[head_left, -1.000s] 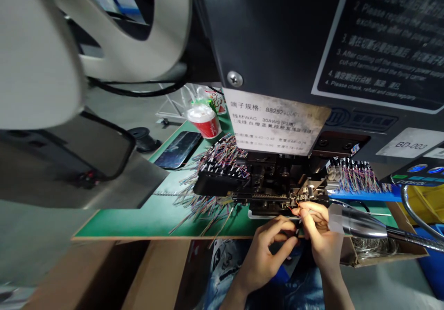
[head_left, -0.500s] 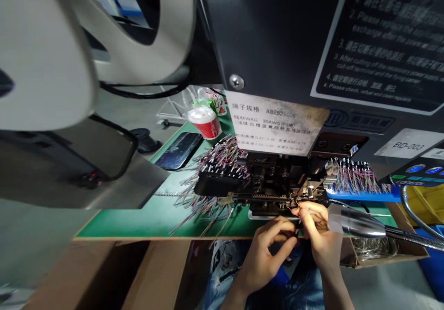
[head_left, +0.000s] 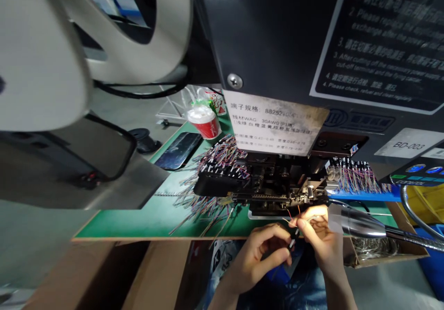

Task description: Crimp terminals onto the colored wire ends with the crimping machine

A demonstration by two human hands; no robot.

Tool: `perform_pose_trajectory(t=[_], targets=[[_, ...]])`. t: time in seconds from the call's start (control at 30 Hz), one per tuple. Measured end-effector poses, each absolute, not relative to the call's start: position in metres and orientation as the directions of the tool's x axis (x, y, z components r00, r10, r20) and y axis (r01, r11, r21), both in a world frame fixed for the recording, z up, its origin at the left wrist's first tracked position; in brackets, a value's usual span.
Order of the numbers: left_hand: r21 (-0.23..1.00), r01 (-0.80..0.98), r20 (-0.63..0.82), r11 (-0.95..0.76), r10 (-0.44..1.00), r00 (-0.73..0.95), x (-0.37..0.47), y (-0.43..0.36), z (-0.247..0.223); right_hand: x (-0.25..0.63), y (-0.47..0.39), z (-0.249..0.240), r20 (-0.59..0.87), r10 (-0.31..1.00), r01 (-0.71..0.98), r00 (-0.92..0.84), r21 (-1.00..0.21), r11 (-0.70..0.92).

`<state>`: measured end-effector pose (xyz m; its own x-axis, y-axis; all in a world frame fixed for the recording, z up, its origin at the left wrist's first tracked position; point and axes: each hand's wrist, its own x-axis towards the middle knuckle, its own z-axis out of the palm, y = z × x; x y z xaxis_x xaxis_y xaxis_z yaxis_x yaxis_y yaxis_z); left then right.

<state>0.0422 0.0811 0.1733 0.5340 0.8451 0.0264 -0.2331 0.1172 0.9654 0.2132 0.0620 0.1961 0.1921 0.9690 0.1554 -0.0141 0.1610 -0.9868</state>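
In the lower middle of the head view, my left hand (head_left: 262, 257) is closed, its thumb and fingertips on a thin black-and-white cable (head_left: 292, 244). Fine orange and pale wires (head_left: 290, 221) fan out from the cable's upper end. My right hand (head_left: 321, 233) pinches these wires between thumb and forefinger, to the right of my left hand. Both hands are just in front of the metal tooling of the crimping machine (head_left: 307, 194), apart from it. Fingers partly hide the cable, and its lower end is hard to make out.
Cable bundles (head_left: 218, 162) lie on the green table (head_left: 138, 224) to the left; more wires (head_left: 357, 176) rest on a blue tray at right. A lamp (head_left: 360, 222) reaches in beside my right hand. Behind are a phone (head_left: 178, 150) and a red cup (head_left: 204, 122).
Both hands have drawn back slightly from the machine's tooling. My left hand has moved down and left, showing more of the cable and the spread wires.
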Motion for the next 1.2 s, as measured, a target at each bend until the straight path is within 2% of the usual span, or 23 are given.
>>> perform_pose_trajectory(t=[0.17,0.33,1.2], targets=[[0.995,-0.098,0.076,-0.036,0.892,0.446,0.049,0.082,0.186,0.209,0.066,0.192,0.154,0.933,0.093,0.327,-0.987,0.13],[0.99,-0.044,0.141,-0.135,0.906,0.399,0.052,0.082,0.185,0.202,0.067,0.196,0.13,0.915,0.05,0.381,-0.991,0.12],[0.984,-0.115,0.172,-0.139,0.913,0.37,0.05,0.081,0.183,0.199,0.071,0.202,0.101,0.923,0.03,0.371,-0.995,0.097]])
